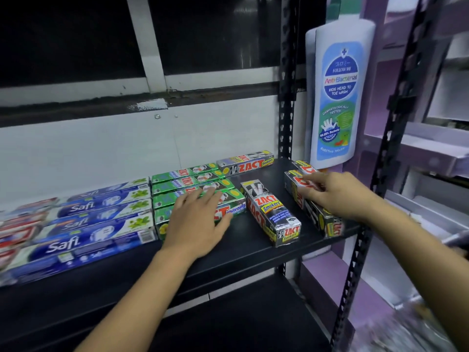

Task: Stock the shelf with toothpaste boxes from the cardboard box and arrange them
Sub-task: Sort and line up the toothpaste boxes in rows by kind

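Observation:
A black shelf [253, 252] carries rows of toothpaste boxes. My left hand [195, 224] lies flat, fingers straight, on the green Zact boxes [187, 181]. Blue Safi boxes [96, 224] sit to their left, red boxes [17, 224] at the far left. One silver Zact Smokers box [246, 162] lies at the back. Another silver Zact Smokers box [271, 212] lies alone, angled, mid-shelf. My right hand [337, 194] rests on a stack of black Zact boxes [319, 219] at the shelf's right end, fingers curled over the top one. The cardboard box is out of view.
A large bottle-shaped Anti-Bacterial wash sign [337, 97] hangs on the shelf's right post [286, 97]. Purple shelving [418, 148] stands to the right. A lower black shelf [228, 321] lies beneath. A white wall with dark windows is behind.

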A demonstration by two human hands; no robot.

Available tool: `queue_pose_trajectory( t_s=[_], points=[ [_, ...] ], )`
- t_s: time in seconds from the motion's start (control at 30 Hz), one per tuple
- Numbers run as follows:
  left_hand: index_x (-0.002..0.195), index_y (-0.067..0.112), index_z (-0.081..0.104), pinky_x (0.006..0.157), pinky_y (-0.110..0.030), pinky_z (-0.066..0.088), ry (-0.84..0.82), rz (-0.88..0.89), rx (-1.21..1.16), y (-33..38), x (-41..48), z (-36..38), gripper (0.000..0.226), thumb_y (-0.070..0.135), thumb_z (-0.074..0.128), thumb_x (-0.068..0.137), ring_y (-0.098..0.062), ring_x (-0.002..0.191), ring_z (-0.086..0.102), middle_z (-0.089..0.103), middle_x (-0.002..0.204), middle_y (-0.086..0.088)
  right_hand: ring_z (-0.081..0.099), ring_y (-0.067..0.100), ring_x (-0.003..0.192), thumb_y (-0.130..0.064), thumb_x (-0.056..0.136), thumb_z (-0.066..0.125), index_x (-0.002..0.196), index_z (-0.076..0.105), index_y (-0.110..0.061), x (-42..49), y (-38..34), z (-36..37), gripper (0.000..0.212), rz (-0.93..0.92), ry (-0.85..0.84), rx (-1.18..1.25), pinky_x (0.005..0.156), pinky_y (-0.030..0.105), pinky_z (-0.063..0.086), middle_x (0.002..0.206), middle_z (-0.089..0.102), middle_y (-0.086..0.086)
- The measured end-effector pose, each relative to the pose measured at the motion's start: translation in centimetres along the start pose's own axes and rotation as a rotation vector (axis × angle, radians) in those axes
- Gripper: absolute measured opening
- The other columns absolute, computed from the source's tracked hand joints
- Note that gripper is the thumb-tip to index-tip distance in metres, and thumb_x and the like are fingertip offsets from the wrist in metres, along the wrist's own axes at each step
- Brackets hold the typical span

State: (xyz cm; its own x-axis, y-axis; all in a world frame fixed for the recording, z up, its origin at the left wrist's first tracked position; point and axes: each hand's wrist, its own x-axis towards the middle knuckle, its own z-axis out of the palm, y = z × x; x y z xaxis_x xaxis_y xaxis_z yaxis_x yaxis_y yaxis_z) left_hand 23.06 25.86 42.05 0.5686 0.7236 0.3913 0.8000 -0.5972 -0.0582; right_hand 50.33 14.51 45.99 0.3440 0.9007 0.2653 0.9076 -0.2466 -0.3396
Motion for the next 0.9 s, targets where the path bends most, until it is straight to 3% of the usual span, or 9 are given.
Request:
queue_pose_trajectory(
  t_s=[0.13,0.27,0.4,0.63,0.9],
  points=[
    [0.152,0.031,0.031,0.119,-0.038,0.012,0.014,-0.027,0.004,0.4,-0.3,0.0,0.06,0.058,0.03,0.099,-0.017,0.148,0.022,0.027,0.16,0.01,0.064,0.013,0.109,-0.047,0.087,0.065,0.124,0.066,-0.032,-2.4,-2.5,-0.9,0.04,-0.26,0.18,0.167,0.095,0.03,0.047,0.119,0.07,-0.006],
    [0.152,0.031,0.034,0.119,-0.037,0.013,0.013,-0.052,-0.036,0.3,-0.6,0.0,0.058,0.055,0.034,0.099,-0.016,0.147,0.023,0.027,0.16,0.01,0.051,-0.001,0.126,-0.039,0.087,0.069,0.126,0.064,-0.035,-5.4,-4.9,-0.3,0.04,-0.46,0.084,0.167,0.105,0.017,0.036,0.139,0.055,-0.016],
    [0.152,0.031,0.034,0.118,-0.037,0.013,0.012,-0.056,-0.049,0.3,-0.6,0.0,0.057,0.054,0.033,0.099,-0.015,0.147,0.022,0.027,0.16,0.01,0.033,0.01,0.142,-0.035,0.093,0.062,0.14,0.049,-0.036,-6.9,-5.2,1.6,0.049,-0.408,-0.092,0.05,0.115,0.025,0.026,0.156,0.032,-0.011],
    [0.151,0.03,0.035,0.118,-0.039,0.016,0.005,-0.067,-0.08,0.1,-0.7,0.2,0.058,0.054,0.034,0.099,-0.017,0.147,0.023,0.027,0.16,0.009,0.05,0.03,0.124,-0.023,0.095,0.059,0.133,0.056,-0.021,-6.1,-6.7,3.0,0.038,-0.258,-0.014,-0.07,0.097,0.046,0.043,0.136,0.054,0.004],
    [0.151,0.029,0.035,0.119,-0.04,0.017,0.007,-0.064,-0.088,0.0,-0.6,0.2,0.057,0.054,0.033,0.099,-0.017,0.147,0.024,0.029,0.16,0.008,0.054,0.034,0.122,-0.027,0.091,0.064,0.133,0.06,-0.028,-2.2,-7.3,5.5,0.042,-0.098,0.082,0.064,0.097,0.046,0.047,0.14,0.055,0.002]
  ],
)
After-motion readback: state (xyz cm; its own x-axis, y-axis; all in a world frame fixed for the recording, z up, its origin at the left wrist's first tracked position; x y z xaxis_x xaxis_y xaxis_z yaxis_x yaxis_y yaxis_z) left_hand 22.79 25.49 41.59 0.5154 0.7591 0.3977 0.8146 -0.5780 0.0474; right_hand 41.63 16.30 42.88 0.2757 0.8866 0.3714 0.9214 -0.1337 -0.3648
